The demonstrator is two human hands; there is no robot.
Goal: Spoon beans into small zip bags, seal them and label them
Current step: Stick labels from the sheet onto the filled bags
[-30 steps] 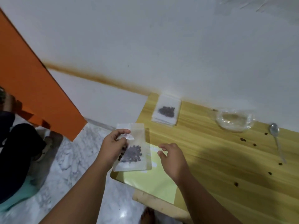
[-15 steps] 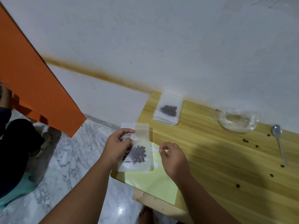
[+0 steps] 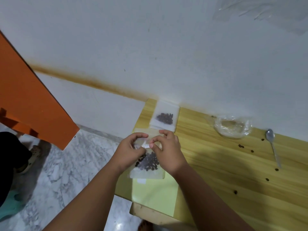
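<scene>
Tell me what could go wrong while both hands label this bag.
The right hand pinches the white label over the bag that the left hand holds, so it may stick crooked. The bag is near the table edge; if it slips, it could fall to the floor.

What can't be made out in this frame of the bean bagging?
Head view only.
- Zip bag seal: covered by the left hand and right hand; closed or not, cannot tell.
- Label the right hand pinches: too small to read.
- Clear plastic container by the wall: glare hides its contents.
- Person at the left edge: cut off by the frame.
</scene>
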